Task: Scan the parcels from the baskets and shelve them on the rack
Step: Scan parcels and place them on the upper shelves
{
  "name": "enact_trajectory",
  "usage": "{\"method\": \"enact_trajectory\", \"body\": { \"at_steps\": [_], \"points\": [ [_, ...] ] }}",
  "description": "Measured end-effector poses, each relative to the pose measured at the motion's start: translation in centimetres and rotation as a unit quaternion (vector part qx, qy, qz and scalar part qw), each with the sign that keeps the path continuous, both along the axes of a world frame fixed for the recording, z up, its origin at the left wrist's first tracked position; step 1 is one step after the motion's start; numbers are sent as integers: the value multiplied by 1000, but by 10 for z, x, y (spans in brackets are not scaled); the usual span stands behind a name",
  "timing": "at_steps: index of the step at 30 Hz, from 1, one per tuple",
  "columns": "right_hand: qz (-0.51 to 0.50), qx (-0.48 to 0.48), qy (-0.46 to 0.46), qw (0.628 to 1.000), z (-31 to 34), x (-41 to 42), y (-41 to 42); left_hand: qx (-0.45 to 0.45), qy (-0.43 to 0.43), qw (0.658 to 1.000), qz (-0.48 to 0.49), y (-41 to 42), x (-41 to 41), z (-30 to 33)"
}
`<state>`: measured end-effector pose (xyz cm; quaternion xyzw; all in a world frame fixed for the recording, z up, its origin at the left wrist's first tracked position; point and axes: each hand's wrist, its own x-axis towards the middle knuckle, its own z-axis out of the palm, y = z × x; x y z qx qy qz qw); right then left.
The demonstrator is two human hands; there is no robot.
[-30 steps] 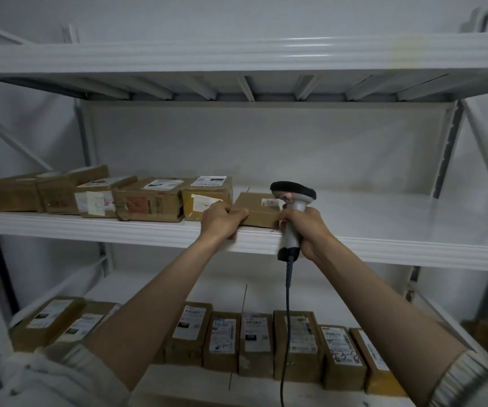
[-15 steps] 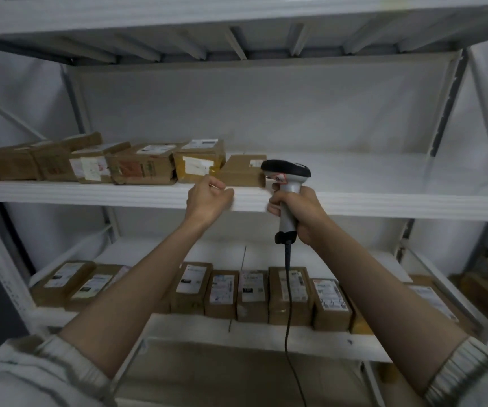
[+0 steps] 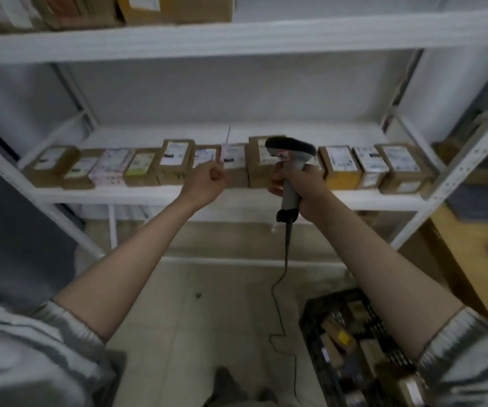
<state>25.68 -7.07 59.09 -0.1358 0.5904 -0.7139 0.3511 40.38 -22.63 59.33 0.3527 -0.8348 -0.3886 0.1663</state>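
- Our right hand grips the grey corded handheld scanner by its handle, head raised in front of the lower shelf row; cable hangs to the floor
- Our left hand is loosely fisted, holding nothing, just before the row of brown cardboard parcels on the white metal rack
- Black plastic lattice basket on the floor at lower right holds unshelved parcels
- We judge ourselves between parcels; next move calls for reaching down to the basket for another, label turned to the scanner
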Motion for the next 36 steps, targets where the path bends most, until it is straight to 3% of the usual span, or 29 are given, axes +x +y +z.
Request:
{"method": "enact_trajectory", "body": {
  "at_steps": [14,21,27,36],
  "points": [
    [-210,67,-162,962,-129,103,182,46,-149,971,-182,142,33,-133],
    [-369,109,-254,887,-217,188,303,80,-232,917,-316,259,77,-232],
    [-475,146,-320,807,-295,261,402,100,-317,845,-418,348,103,-309],
    [-572,192,-405,687,-399,336,496,108,-400,756,-506,468,122,-407]
  ]
}}
